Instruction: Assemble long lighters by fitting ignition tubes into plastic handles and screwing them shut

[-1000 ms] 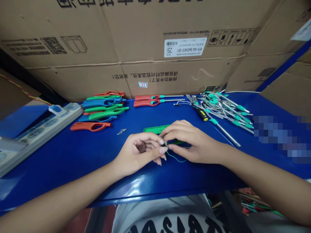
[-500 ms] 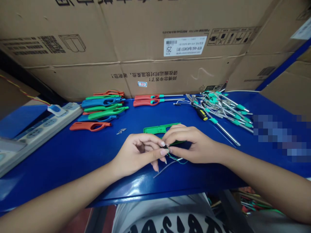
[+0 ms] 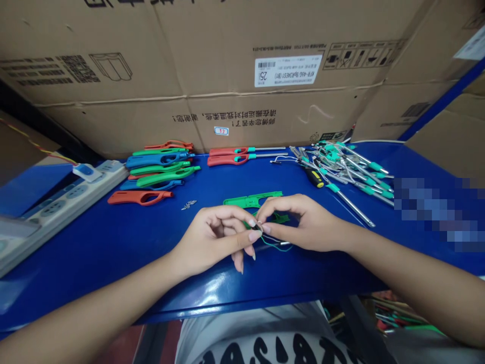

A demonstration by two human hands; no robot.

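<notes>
Between thumb and forefinger, my left hand (image 3: 212,240) pinches a small black part (image 3: 256,227). Fingertips of my right hand (image 3: 303,222) are closed on a thin wire at the same part. From it a green wire (image 3: 278,247) loops out below the right fingers, near the tip of a metal rod (image 3: 284,243). My fingers partly cover the black part, so its kind is unclear. Just behind my hands lies a green plastic lighter-handle half (image 3: 242,201), its inner side showing. Another green piece (image 3: 280,218) is partly hidden behind my right hand.
Small screws (image 3: 189,205) lie left of centre. Several coloured lighter handles (image 3: 162,177) are stacked at left, beside a power strip (image 3: 56,207). Two red lighters (image 3: 227,160) lie at the back. Metal-tubed lighter innards (image 3: 352,172) and a screwdriver (image 3: 314,178) are at right. Cardboard (image 3: 227,76) walls the back.
Both hands stay together around the black part with only slight finger shifts. A thin grey strip that stuck out below the left fingers is no longer visible.
</notes>
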